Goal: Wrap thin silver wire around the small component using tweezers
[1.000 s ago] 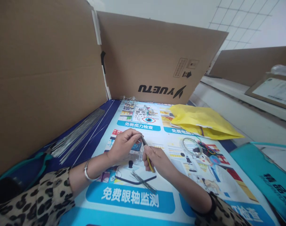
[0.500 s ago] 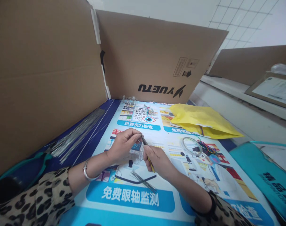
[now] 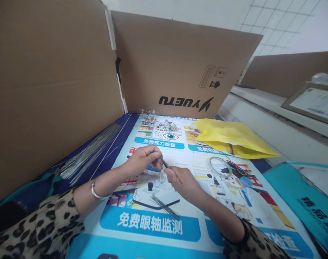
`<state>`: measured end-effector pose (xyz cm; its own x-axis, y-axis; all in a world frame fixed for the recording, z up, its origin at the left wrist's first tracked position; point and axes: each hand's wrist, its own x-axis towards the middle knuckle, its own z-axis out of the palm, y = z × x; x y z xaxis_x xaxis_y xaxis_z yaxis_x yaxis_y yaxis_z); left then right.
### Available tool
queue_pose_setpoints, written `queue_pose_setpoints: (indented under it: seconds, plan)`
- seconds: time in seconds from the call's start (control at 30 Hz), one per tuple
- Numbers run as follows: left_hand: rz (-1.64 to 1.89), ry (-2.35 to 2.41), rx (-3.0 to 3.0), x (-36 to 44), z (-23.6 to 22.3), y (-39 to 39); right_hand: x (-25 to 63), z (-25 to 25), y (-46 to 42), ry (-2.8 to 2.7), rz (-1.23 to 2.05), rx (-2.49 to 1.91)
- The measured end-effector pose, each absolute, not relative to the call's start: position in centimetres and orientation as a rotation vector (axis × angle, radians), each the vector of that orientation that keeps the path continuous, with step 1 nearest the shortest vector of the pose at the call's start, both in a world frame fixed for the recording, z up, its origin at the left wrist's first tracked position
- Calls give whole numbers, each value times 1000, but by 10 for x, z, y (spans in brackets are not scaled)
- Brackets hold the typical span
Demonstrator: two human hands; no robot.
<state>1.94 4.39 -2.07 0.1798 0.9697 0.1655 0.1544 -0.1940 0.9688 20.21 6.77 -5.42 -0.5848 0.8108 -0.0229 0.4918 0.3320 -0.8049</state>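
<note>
My right hand is wrapped around a pair of pliers, whose dark jaws point up and left. Those jaws reach the fingertips of my left hand, which is closed in a pinch. Thin wire shows in loops just below the left fingers, and its pinched part is hidden by them. A small bundle of short wire pieces lies on the printed sheet, nearer to me than both hands.
Long straight wires lie at the left beside a cardboard panel. Tangled wire sits at the back. Right of my hands are a wire coil, coloured cords, a yellow bag and a teal package.
My right hand has turned, so the pliers lie flatter and their yellow handles are now hidden in it. My left hand has shifted slightly and its fingers are more curled.
</note>
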Motion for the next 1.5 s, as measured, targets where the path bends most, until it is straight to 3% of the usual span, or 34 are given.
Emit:
queue_pose_setpoints:
  seconds: [0.33,0.93,1.1,1.5]
  plan:
    - [1241,1208,1550,28,-33,44,201,-49,61,-1884,1629,-1164]
    - [1488,1690,2257,32,-55,39,186,-53,44,-1757,1663,-1160]
    - [1302,1601,2164,28,-46,40,189,-54,49,-1929,1521,-1159]
    - [1075,1374,1884,20,-26,41,198,-53,62,-2413,765,-1260]
